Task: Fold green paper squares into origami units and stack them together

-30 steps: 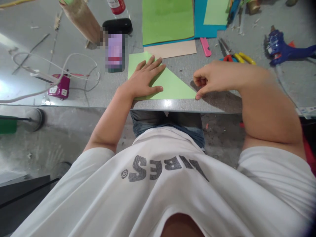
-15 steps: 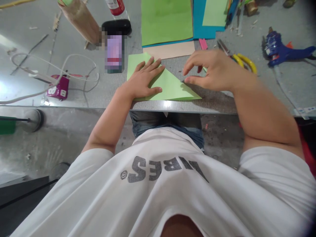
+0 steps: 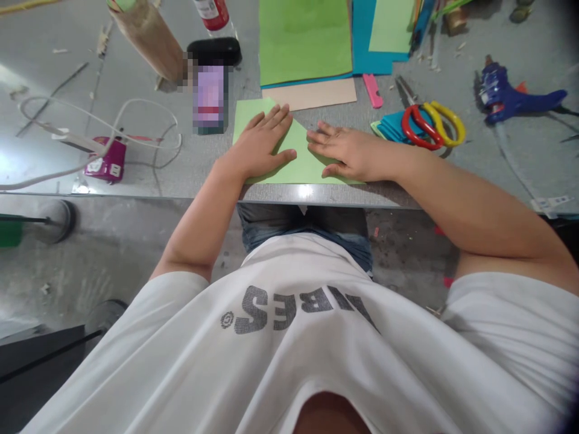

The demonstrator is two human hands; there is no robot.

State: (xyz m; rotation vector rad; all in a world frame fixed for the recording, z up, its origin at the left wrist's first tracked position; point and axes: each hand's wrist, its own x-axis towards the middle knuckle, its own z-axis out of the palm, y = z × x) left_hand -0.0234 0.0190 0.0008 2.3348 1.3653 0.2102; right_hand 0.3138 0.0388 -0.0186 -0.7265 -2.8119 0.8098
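A light green sheet of paper (image 3: 301, 166) with a slanted right edge lies near the table's front edge. My left hand (image 3: 262, 144) rests flat on its left part, fingers spread. On the right part of the same sheet lies my right hand (image 3: 346, 150), palm down with the fingers apart, covering some of the slanted edge. Neither hand grips anything. Just right of my right hand are small folded blue papers (image 3: 395, 128) and scissors (image 3: 423, 126) with red and yellow handles.
Behind the sheet lie green paper (image 3: 305, 42), a beige strip (image 3: 316, 93) and a pink cutter (image 3: 373, 90). A blue glue gun (image 3: 506, 96) is at the right. At the left are a phone (image 3: 210, 96), a black case (image 3: 215, 51) and a purple plug block (image 3: 107, 160) with a white cable.
My right hand has moved left and down from above the slanted edge and spread flat on the sheet, uncovering the blue papers and red scissor handle. My left hand has barely shifted.
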